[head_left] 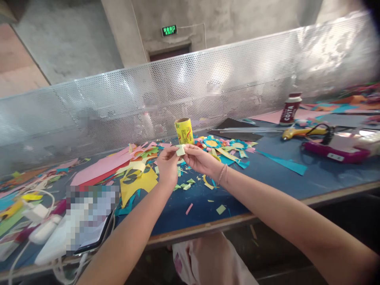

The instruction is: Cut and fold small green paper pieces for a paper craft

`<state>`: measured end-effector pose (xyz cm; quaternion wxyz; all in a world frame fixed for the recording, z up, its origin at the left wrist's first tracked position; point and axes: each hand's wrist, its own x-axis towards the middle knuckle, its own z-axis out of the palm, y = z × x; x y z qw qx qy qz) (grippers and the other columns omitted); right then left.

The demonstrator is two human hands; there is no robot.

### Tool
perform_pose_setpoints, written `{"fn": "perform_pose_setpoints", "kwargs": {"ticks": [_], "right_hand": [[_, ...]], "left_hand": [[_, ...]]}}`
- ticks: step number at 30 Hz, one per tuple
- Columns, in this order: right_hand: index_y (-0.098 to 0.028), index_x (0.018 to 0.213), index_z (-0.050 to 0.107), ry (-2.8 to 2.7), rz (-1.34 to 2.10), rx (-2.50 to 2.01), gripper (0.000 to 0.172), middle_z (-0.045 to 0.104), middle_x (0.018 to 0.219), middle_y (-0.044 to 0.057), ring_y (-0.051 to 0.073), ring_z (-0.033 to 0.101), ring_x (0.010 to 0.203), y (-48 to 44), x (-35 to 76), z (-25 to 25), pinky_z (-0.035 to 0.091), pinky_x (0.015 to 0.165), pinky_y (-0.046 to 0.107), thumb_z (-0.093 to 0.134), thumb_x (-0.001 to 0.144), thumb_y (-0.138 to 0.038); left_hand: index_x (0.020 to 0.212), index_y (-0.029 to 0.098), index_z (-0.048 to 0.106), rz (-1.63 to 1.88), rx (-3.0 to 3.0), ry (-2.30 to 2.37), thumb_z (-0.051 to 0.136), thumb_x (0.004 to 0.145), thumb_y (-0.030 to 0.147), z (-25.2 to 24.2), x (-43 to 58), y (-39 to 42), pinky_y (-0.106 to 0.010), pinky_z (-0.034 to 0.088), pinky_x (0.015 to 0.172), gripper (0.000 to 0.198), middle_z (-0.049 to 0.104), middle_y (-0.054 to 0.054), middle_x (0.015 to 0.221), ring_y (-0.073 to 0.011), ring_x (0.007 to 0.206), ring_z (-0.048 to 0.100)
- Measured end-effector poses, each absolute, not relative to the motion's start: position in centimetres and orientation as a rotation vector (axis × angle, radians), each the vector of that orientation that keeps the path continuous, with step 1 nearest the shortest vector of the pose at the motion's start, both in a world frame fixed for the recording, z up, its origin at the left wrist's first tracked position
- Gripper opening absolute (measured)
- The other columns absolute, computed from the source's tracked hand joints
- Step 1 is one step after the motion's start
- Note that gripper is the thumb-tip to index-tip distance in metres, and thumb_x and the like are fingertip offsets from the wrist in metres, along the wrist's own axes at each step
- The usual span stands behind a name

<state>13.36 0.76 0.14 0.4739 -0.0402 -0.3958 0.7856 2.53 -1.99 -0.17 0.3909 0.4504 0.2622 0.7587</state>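
My left hand (168, 165) and my right hand (199, 158) meet above the blue tabletop (267, 178), both pinching a small pale yellow-green paper piece (180, 150) between thumb and fingers. Right behind them stands a yellow roll (184, 131) upright on the table. A flower-like paper craft (221, 145) of blue, yellow and pink strips lies just right of my right hand. Yellow cut paper (138, 182) and small green scraps (185, 185) lie under and left of my hands.
Pink sheets (103, 165) and coloured offcuts cover the left of the table. A phone (89, 221), white chargers and cables sit at the front left. A yellow glue gun (299, 132), a magenta device (332, 152), a Costa bottle (291, 109) and a perforated metal screen (208, 87) are at the right and back.
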Motion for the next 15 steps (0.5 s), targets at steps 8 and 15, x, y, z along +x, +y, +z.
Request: {"fn": "perform_pose_setpoints", "kwargs": {"ticks": [8, 15], "right_hand": [[-0.012, 0.075, 0.059, -0.952, 1.891, -0.136, 0.007, 0.064, 0.068, -0.002, 0.003, 0.062, 0.061, 0.86, 13.16, 0.01, 0.052, 0.062, 0.009, 0.062, 0.074, -0.006], [-0.013, 0.073, 0.060, -0.956, 1.879, -0.161, 0.008, 0.063, 0.066, -0.002, 0.003, 0.062, 0.061, 0.76, 13.23, 0.18, 0.051, 0.062, 0.009, 0.063, 0.073, -0.006]], "left_hand": [[0.072, 0.017, 0.057, 1.906, 1.106, 0.684, 0.072, 0.058, 0.022, 0.30, 2.92, -2.66, -0.020, 0.042, 0.056, 0.021, 0.063, 0.000, 0.075, -0.0089, 0.065, 0.057], [0.071, 0.017, 0.059, 1.869, 1.114, 0.692, 0.072, 0.058, 0.022, 0.13, 2.68, -2.38, -0.021, 0.043, 0.059, 0.020, 0.064, 0.001, 0.074, -0.0094, 0.066, 0.058]]}}
